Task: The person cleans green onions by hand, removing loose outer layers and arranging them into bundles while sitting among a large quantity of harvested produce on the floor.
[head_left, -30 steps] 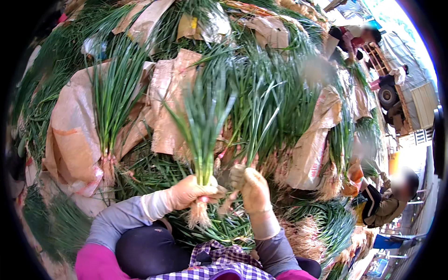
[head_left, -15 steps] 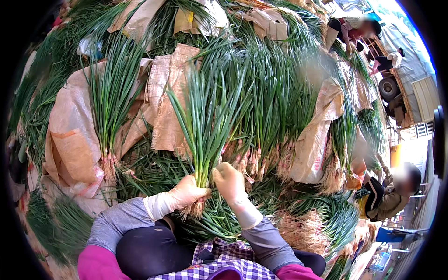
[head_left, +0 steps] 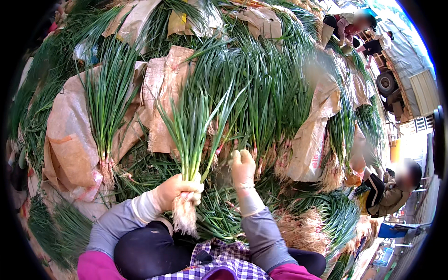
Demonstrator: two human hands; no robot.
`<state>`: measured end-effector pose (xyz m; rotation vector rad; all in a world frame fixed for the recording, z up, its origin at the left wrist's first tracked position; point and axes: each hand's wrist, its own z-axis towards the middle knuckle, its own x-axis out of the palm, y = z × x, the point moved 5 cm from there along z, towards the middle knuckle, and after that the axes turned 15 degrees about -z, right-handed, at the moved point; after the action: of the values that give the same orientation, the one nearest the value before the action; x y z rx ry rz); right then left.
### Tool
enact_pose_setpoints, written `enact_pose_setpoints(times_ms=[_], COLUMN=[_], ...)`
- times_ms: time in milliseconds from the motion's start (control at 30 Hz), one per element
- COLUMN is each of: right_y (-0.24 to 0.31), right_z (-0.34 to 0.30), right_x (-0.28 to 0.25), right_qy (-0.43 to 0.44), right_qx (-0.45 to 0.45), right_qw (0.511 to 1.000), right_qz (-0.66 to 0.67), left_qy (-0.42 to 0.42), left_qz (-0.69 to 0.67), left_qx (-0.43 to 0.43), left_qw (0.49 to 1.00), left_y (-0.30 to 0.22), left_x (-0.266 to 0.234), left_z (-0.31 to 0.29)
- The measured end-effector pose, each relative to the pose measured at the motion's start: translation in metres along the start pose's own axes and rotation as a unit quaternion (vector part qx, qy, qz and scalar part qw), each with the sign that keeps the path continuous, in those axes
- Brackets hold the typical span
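My left hand (head_left: 181, 192), in a pale glove, is wrapped around a bunch of spring onions (head_left: 190, 158) just above the roots. The green leaves fan upward and the pale roots hang below my fist. To the right, my gloved right hand (head_left: 243, 170) is raised apart from the bunch, its fingers curled together. Whatever may be in those fingers is too small to make out. Just beyond both hands lies a long row of spring onions (head_left: 266, 98), bulbs and roots toward me. A separate bunch (head_left: 108, 105) rests on sacking at the left.
Tan woven sacks (head_left: 74, 126) lie among the onions. Loose green leaves (head_left: 217, 217) cover the ground between my knees. A root-heavy heap (head_left: 305, 228) sits at my right. One person (head_left: 394, 186) crouches at the right; others work near a truck (head_left: 387, 84) at the far right.
My left hand has drawn the bunch slightly left, and its roots now show fully below the fist. My right hand has come away from the bunch, moving right and up.
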<state>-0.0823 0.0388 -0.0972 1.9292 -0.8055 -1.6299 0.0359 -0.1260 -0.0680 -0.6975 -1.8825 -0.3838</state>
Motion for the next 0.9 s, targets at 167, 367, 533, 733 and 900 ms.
enact_pose_setpoints(times_ms=[167,367,533,733,900], right_y=[-0.025,0.0,0.057,0.059,0.083], right_z=[0.002,0.111,0.039,-0.042,-0.05], right_x=[0.033,0.019,0.026,0.05,0.059], right_qy=[0.335,0.016,0.23,0.295,0.164], right_qx=[-0.29,0.049,0.101,0.029,-0.137], right_qw=[0.808,0.992,0.938,0.922,0.974], right_qz=[-0.389,-0.111,0.237,0.25,-0.075], left_qy=[0.239,0.349,-0.074,-0.057,-0.1], left_qz=[-0.133,-0.04,0.17,0.189,0.053], left_qx=[0.124,0.288,0.235,0.068,0.035], left_qw=[0.954,0.891,0.954,0.978,0.993], left_y=[-0.058,-0.094,-0.076,-0.041,-0.017], left_x=[0.022,0.048,0.0,-0.028,-0.042], left_z=[-0.057,-0.09,-0.067,-0.03,-0.03])
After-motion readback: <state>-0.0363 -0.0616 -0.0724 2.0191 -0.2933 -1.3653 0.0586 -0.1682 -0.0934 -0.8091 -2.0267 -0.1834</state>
